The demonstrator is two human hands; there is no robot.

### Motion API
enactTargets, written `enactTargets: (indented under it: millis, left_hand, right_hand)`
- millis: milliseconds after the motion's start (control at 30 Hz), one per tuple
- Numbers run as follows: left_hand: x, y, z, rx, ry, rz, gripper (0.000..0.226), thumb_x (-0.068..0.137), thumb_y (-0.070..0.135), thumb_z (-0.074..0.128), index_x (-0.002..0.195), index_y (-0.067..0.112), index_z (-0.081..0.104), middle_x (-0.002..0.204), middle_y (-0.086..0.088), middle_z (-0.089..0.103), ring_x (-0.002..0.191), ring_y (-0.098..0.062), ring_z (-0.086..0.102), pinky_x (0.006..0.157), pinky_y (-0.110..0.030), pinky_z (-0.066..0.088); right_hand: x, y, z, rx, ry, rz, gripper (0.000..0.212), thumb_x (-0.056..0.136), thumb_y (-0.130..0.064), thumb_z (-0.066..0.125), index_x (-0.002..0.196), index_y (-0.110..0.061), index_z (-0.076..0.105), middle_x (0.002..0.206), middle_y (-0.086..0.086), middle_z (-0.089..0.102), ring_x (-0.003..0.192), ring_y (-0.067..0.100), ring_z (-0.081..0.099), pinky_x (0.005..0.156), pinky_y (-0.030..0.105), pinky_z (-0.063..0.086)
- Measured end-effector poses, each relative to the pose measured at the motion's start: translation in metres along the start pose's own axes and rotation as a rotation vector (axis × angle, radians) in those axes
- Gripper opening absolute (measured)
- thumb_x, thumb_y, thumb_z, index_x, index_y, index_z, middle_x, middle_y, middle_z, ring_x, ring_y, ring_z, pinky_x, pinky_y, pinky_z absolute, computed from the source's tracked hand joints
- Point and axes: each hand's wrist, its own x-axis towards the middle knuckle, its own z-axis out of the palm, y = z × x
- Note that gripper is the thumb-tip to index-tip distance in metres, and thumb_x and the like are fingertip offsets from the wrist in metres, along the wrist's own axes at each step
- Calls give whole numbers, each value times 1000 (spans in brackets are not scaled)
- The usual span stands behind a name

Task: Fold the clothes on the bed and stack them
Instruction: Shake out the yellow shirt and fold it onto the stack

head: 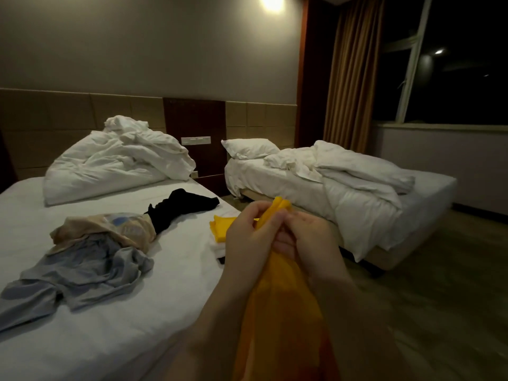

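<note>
My left hand (247, 237) and right hand (310, 235) are close together, both pinching the top edge of a yellow garment (277, 320) that hangs thin and limp beside the bed (165, 298); I judge I'm matching corners mid-fold; next it needs halving and laying on the small stack (220, 229) just beyond, topped by a flat yellow square; further out lie a crumpled grey shirt (82, 270), a beige printed top (110, 226) and a black garment (178, 210), all unfolded.
</note>
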Motion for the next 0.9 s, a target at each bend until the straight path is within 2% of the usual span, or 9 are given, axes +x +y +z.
enactTargets:
  millis: [133, 200, 267, 300, 400, 500, 667, 767, 900]
  left_hand:
    - [-3, 1, 10, -63, 0, 48, 15, 89, 14, 59, 84, 28, 62, 79, 10, 65, 75, 2, 58, 68, -11, 45]
    - [-4, 0, 13, -113, 19, 32, 16, 91, 13, 56, 84, 24, 65, 78, 8, 66, 74, 2, 58, 67, -11, 46]
    - [-4, -1, 15, -129, 9, 23, 17, 92, 14, 55, 83, 26, 65, 77, 9, 65, 74, 6, 57, 65, -8, 44]
    - [-5, -1, 16, -136, -6, 28, 18, 92, 15, 55, 83, 28, 64, 76, 10, 65, 75, 8, 57, 65, -7, 44]
    - [-4, -2, 20, -161, -59, 36, 23, 92, 14, 55, 84, 33, 65, 81, 14, 68, 78, 4, 60, 70, -13, 48]
    - [-2, -2, 24, -144, -76, 43, 27, 93, 13, 53, 85, 37, 64, 83, 16, 67, 79, 1, 61, 72, -18, 49]
    - [2, -4, 23, -107, -65, 59, 19, 91, 17, 55, 83, 31, 65, 78, 11, 66, 77, 1, 58, 69, -14, 46]
    - [2, -4, 20, -84, -73, 61, 8, 90, 18, 58, 93, 24, 62, 78, 13, 61, 73, 7, 55, 65, -9, 42]
    - [3, -6, 11, 68, -163, 50, 24, 87, 24, 63, 105, 30, 47, 85, 20, 53, 74, 9, 52, 60, -7, 40]
  right_hand:
    - [-4, 0, -9, -4, 79, -40, 23, 94, -14, 52, 79, -13, 69, 75, 7, 71, 69, 14, 67, 62, 23, 55]
    - [-5, 2, -15, -295, 175, -148, 17, 91, -25, 58, 78, -19, 67, 73, 0, 68, 70, 12, 63, 61, 24, 50]
    - [-6, 0, -22, -549, 267, -283, 8, 87, -33, 62, 89, -26, 61, 83, -10, 62, 80, 6, 58, 65, 21, 45]
    - [-5, -2, -26, -577, 253, -333, 14, 86, -35, 62, 98, -30, 56, 92, -15, 58, 88, 2, 55, 70, 19, 44]
    - [-3, -12, -34, -574, 43, -348, 28, 90, -40, 54, 115, -43, 43, 112, -21, 49, 105, -5, 45, 81, 16, 40]
    - [1, -14, -37, -645, -47, -301, 17, 90, -48, 46, 103, -39, 52, 99, -14, 57, 93, 4, 54, 69, 19, 41]
    - [8, -2, -31, -603, 105, -373, 19, 94, -42, 43, 82, -30, 53, 76, -7, 56, 72, 4, 53, 60, 19, 37]
    - [14, 3, -28, -657, 176, -466, 18, 96, -34, 44, 86, -24, 53, 74, -9, 55, 69, 2, 51, 59, 17, 38]
    - [28, -6, -23, -715, 167, -546, 11, 97, -32, 44, 95, -22, 49, 76, -14, 51, 71, -1, 49, 59, 12, 34]
